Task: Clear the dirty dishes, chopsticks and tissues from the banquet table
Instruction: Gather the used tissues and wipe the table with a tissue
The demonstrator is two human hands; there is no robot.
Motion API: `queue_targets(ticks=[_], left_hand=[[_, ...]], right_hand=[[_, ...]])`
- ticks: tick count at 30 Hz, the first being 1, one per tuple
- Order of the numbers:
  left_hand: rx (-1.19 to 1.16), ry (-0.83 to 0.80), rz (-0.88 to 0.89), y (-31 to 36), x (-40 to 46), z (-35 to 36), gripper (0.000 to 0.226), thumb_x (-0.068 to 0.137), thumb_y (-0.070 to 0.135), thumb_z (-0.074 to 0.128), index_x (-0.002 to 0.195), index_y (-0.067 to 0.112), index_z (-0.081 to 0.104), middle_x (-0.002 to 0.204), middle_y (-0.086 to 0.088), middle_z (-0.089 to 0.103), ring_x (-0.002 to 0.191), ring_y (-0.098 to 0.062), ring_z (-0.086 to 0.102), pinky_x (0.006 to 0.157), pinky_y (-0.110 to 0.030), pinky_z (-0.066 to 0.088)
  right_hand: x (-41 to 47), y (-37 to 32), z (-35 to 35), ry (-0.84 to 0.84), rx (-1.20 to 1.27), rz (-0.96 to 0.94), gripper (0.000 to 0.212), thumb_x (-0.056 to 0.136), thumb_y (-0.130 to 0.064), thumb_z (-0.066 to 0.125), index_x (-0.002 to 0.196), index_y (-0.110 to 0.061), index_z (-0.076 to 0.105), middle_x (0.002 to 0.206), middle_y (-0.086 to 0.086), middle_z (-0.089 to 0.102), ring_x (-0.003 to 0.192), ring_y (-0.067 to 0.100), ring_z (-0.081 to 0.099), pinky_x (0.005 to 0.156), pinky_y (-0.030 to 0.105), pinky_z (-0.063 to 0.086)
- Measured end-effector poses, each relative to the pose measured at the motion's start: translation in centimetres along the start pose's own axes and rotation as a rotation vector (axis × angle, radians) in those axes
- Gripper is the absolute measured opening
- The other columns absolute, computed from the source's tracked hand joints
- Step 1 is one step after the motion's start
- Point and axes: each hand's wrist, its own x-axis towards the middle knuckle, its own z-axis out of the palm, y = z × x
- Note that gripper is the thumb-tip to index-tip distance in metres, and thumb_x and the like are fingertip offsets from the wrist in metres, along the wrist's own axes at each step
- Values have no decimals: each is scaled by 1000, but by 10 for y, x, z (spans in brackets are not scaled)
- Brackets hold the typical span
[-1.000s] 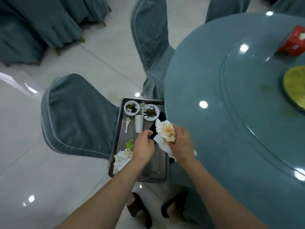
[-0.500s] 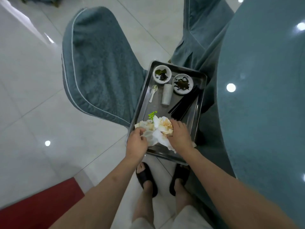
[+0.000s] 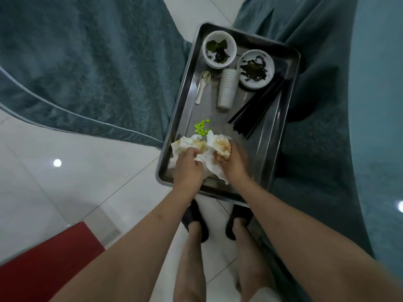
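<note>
Tissues [image 3: 205,153] gripped in both hands [image 3: 188,168] [image 3: 234,165] at tray's [image 3: 281,118] near edge.

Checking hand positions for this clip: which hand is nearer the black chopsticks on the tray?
Right. The right hand grips stained tissues just below the chopsticks; the left hand holds tissues farther over, by the tray's opposite edge.

Brushed metal tray [image 3: 281,118], crumpled stained paper tissues [image 3: 209,153], glossy floor tiles [image 3: 72,171], napped cloth chair cover [image 3: 82,62]
</note>
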Motion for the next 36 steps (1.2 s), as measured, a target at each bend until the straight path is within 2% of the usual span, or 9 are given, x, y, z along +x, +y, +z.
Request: queue_targets(ticks=[4, 10, 13, 17, 19, 23, 27, 31, 36], left_hand=[[42, -31, 16, -5, 3, 15, 36, 94, 6, 51, 126, 18, 60, 130, 0, 59, 121, -18, 57, 100, -32, 44], [48, -20, 37, -2, -3, 11, 34, 94, 5, 50, 125, 17, 61, 129, -1, 59, 120, -16, 55, 92, -25, 38], [44, -7, 34, 5, -7, 1, 33, 94, 5, 50, 123, 18, 62, 128, 0, 60, 117, -16, 57, 87, -23, 36], [18, -3, 84, 21, -17, -11, 31, 94, 4, 50, 120, 15, 62, 126, -4, 59, 111, -18, 58, 86, -25, 39], [-1, -6, 106, 30, -23, -16, 32, 93, 2, 49, 119, 14, 62, 124, -5, 60, 109, -19, 59, 87, -26, 41], [-2, -34, 160, 54, -39, -29, 34, 94, 1, 47, 121, 12, 63, 122, -5, 64, 109, -20, 61, 90, -26, 43], [36, -23, 206, 88, -58, -49, 31, 96, 3, 46, 121, 11, 63, 121, -6, 64, 105, -20, 59, 86, -24, 39], [24, -14, 260, 123, -79, -68, 31, 98, 6, 46, 124, 14, 62, 124, -5, 64, 107, -18, 60, 89, -25, 43], [11, -38, 333, 164, -110, -77, 29, 99, 5, 47, 120, 17, 62, 119, -3, 65, 109, -19, 62, 95, -31, 50]], right_hand=[[-9, -5, 2, -123, -20, 22, 99, 71, -79, 58, 151, -28, 30, 154, 5, 38, 140, 27, 40, 112, 48, 41], [-20, 3, -3, -160, 35, -80, 103, 80, -60, 76, 160, -25, 22, 163, 2, 25, 150, 25, 27, 118, 50, 34], [-30, -1, -12, -144, 84, -72, 96, 83, -54, 77, 159, -26, 26, 158, 1, 31, 144, 21, 35, 117, 43, 37], [-43, -13, -32, -111, 187, -58, 75, 90, -36, 73, 155, -23, 37, 150, 3, 43, 134, 21, 49, 113, 44, 43], [-49, -23, -44, -124, 180, -62, 64, 96, -29, 67, 153, -19, 41, 146, 6, 49, 129, 22, 55, 108, 39, 46], [-65, -38, -69, -145, 119, -27, 57, 101, -39, 57, 152, -22, 41, 143, 8, 52, 127, 25, 53, 98, 34, 45], [-85, -59, -99, -108, 170, -16, 48, 104, -35, 55, 148, -20, 45, 140, 9, 52, 120, 22, 55, 93, 29, 44], [-111, -79, -133, -86, 278, 0, 47, 104, -42, 54, 146, -22, 48, 136, 5, 60, 118, 20, 60, 98, 43, 53], [-151, -97, -184, 12, 287, -13, 41, 106, -38, 50, 141, -17, 53, 132, 4, 64, 117, 20, 61, 97, 38, 51]])
